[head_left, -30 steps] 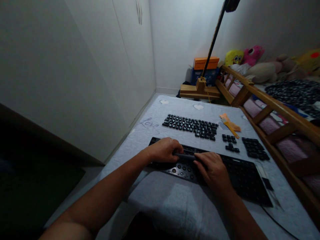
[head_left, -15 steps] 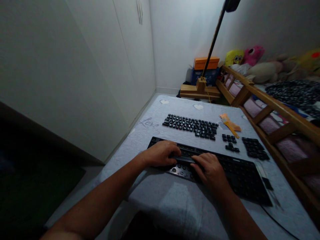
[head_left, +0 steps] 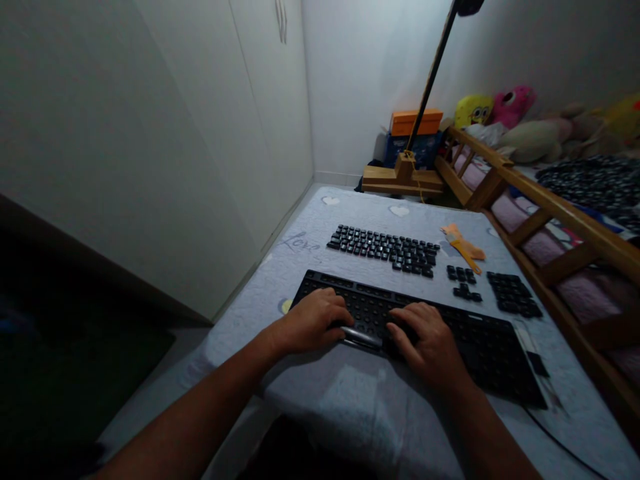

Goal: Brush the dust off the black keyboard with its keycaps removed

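A black keyboard (head_left: 360, 303) with its keycaps off lies across the table before me. My left hand (head_left: 320, 321) rests over its near left part, fingers curled around the left end of a dark glossy bar (head_left: 364, 337). My right hand (head_left: 425, 337) is closed at the bar's other end, thumb and fingers bent; the exact grip is hidden. The bar lies along the keyboard's near edge. Beyond the keyboard, loose black keycaps (head_left: 383, 245) are set out in rows. Smaller keycap groups (head_left: 464, 273) and number-pad keycaps (head_left: 513, 295) lie to the right.
A yellow-handled brush (head_left: 467, 257) lies by an orange cloth (head_left: 476, 252). A thin wire tool with a black grip (head_left: 537, 365) is beside the keyboard's right end, where a cable (head_left: 555, 437) runs off. A wooden bed rail (head_left: 560, 193) borders the table's right; a white cupboard (head_left: 215, 120) stands left.
Both hands have moved the dark bar nearer to me, from over the middle of the keyboard to its near edge. My left hand has also slid left. More of the keyboard's bare surface shows.
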`<state>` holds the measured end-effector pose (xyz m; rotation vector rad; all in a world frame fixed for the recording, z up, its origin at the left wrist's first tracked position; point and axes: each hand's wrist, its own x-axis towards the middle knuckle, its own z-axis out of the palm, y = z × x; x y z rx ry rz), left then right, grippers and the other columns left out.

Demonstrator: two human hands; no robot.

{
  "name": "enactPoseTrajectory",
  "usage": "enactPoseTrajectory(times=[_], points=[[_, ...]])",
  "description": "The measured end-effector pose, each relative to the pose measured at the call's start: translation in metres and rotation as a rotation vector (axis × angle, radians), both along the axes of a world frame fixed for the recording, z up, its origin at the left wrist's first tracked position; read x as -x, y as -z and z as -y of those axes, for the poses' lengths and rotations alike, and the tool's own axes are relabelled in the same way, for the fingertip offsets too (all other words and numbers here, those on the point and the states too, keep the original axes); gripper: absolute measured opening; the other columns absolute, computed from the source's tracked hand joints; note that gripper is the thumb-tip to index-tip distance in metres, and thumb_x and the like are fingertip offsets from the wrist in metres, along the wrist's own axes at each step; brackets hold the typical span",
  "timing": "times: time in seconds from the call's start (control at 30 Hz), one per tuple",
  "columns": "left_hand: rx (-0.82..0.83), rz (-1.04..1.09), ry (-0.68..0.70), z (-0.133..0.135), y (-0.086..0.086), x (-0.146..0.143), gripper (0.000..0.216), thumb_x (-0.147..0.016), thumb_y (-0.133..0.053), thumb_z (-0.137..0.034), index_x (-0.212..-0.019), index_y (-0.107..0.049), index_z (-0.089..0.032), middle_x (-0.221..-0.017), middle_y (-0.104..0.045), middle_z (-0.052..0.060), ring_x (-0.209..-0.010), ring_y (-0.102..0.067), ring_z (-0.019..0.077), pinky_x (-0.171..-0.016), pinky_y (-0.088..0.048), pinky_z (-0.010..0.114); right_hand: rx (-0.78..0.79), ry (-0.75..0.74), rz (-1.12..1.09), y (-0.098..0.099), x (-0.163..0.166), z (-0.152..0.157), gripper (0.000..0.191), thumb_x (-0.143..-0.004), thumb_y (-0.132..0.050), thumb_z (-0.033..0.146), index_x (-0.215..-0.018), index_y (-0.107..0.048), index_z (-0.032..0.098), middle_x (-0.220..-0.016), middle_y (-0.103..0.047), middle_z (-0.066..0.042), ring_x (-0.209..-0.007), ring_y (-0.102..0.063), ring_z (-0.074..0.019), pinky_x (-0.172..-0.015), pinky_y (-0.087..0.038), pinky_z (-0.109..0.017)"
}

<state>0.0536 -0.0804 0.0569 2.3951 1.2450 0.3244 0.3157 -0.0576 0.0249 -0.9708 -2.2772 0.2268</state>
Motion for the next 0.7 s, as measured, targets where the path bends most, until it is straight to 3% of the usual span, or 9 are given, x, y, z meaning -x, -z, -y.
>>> enactPoseTrajectory(times=[0.37,0.7], points=[[-0.045,0.008,-0.043,0.011,0.018,0.001,0.017,-0.086,-0.066,-0.025,-0.102,-0.071,-0.023,-0.098,-0.069,0.003,-0.095,-0.056,0.0206,-0.086,-0.040,0.034,0.021,0.001,0.019,0.003,-0.001,-0.002,0.017,-0.094,-0.054,0.022,-0.095,-0.070,0.015,-0.086,-0.068,-0.009,-0.083,-0.060,-0.0237,-0.079,-0.047,-0.040],[-0.033,0.021,-0.024,0.009,0.017,0.003,0.017,-0.086,-0.066,-0.023,-0.102,-0.071,-0.021,-0.099,-0.070,0.004,-0.093,-0.059,0.0203,-0.085,-0.043,0.035,0.018,-0.023,0.002,0.003,0.000,-0.002,0.014,-0.093,-0.056,0.019,-0.094,-0.069,0.015,-0.084,-0.068,-0.008,-0.080,-0.060,-0.0230,-0.076,-0.045,-0.039]])
